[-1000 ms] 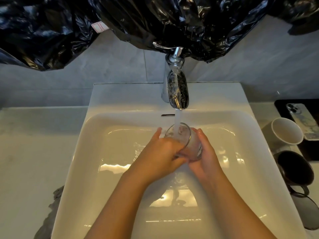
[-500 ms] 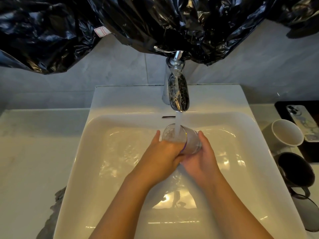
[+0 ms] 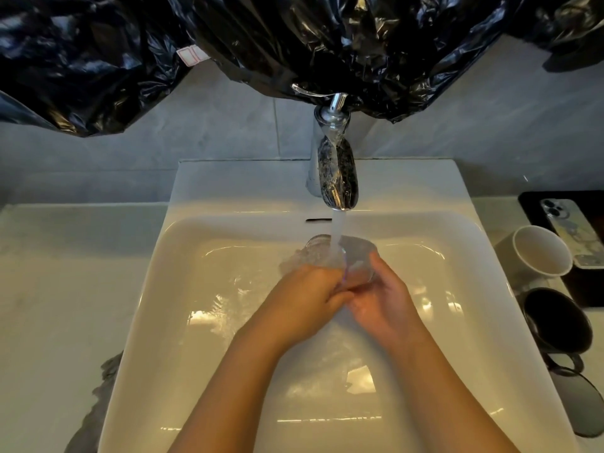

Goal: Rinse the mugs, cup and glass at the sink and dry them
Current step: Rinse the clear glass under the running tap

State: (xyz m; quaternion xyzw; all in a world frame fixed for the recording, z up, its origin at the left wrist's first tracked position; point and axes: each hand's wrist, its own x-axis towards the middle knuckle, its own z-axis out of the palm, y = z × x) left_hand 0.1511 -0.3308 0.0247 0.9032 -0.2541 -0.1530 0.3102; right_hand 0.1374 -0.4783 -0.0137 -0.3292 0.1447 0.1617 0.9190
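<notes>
Both hands are low over the middle of the white sink [image 3: 228, 184], wrapped round the clear glass [image 3: 354, 261] between them. The left hand [image 3: 304, 299] has its fingers curled in against the near left side of the glass, knuckles up. The right hand [image 3: 382, 302] cups it from the right, with the thumb lying up along the wall and the fingers tucked under. The two hands touch each other below the glass, so it sits pinched between them rather than in one fist. The glass is tipped with its mouth away from the person and towards the tap [image 3: 333, 171]. The stream of water [image 3: 338, 233] falls straight onto its rim and splashes off to the left (the glass is so blurred and wet that I can't make out how full it is).

On the bench [image 3: 65, 289] to the right of the sink stands a white mug [image 3: 542, 253] with its mouth facing us. Just in front of it is a dark mug [image 3: 555, 322] with its handle towards the near edge. A phone [image 3: 572, 230] lies face down beyond them. Crumpled black plastic sheeting [image 3: 294, 37] hangs across the wall above the tap, and a grey cloth [image 3: 98, 403] lies by the sink's near left corner.
</notes>
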